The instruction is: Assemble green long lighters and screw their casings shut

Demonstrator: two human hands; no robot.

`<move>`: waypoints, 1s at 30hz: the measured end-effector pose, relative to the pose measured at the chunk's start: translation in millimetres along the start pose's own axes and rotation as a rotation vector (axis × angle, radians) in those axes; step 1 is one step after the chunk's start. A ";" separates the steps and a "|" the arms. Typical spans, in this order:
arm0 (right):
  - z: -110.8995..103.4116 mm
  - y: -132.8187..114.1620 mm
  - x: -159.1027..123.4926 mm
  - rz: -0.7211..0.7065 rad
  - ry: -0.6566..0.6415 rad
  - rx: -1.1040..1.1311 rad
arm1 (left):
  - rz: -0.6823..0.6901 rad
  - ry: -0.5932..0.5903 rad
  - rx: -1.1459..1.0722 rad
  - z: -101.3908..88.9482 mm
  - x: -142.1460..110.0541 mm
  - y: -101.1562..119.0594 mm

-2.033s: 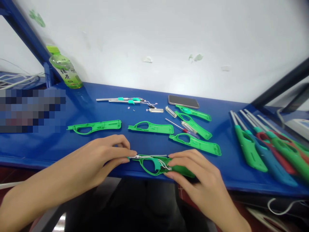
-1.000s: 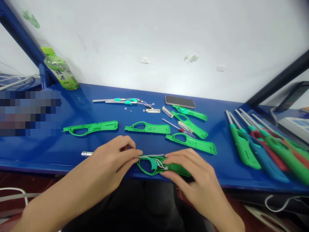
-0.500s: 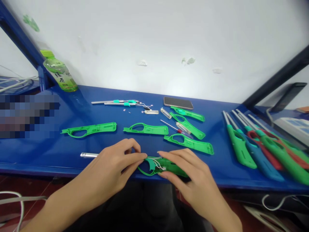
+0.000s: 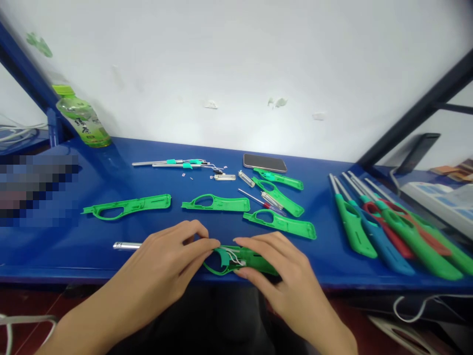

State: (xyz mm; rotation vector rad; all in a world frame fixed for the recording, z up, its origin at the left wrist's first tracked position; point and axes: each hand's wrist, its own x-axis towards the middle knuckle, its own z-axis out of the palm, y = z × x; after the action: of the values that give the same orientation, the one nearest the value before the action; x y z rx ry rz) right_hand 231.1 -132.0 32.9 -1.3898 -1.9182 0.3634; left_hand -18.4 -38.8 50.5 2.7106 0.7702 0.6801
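A green lighter shell half [image 4: 236, 260] with white wires and a teal trigger inside lies at the front edge of the blue table [image 4: 74, 241]. My right hand [image 4: 281, 276] grips its rear part from above, thumb underneath. My left hand [image 4: 173, 261] pinches the front of the shell, where a metal tube [image 4: 125, 245] sticks out to the left from under the hand.
Empty green shell halves [image 4: 127, 206] [image 4: 218, 203] [image 4: 281, 223] lie behind. Further back are metal tube assemblies [image 4: 173, 162], a screwdriver [image 4: 264, 201] and a phone [image 4: 264, 162]. Several finished lighters [image 4: 373, 227] lie at the right. A green bottle [image 4: 81, 118] stands back left.
My hands closed in towards each other on the shell. The metal tube slid left and now shows beyond my left hand. The camera tilted up slightly.
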 end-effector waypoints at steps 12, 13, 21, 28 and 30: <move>-22.9 0.7 14.0 0.008 0.152 0.037 | -0.006 0.031 -0.009 0.6 6.3 -8.1; -31.8 2.1 21.6 -0.008 0.184 -0.016 | -0.014 0.031 0.002 -0.3 6.6 -7.9; -87.5 56.9 111.6 0.164 0.151 -0.426 | -0.057 0.244 0.101 -16.5 7.7 -25.6; -78.9 97.7 153.4 0.325 -0.043 -0.595 | -0.148 0.332 0.205 -42.2 7.9 -54.5; -75.4 100.5 153.7 0.313 -0.067 -0.614 | -0.190 0.335 0.216 -44.4 7.6 -59.2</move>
State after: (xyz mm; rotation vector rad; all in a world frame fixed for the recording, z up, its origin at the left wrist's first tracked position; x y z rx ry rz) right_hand 330.9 31.7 84.6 -2.1084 -1.9508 -0.0516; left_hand -60.3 19.1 71.0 2.6920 1.2277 1.0766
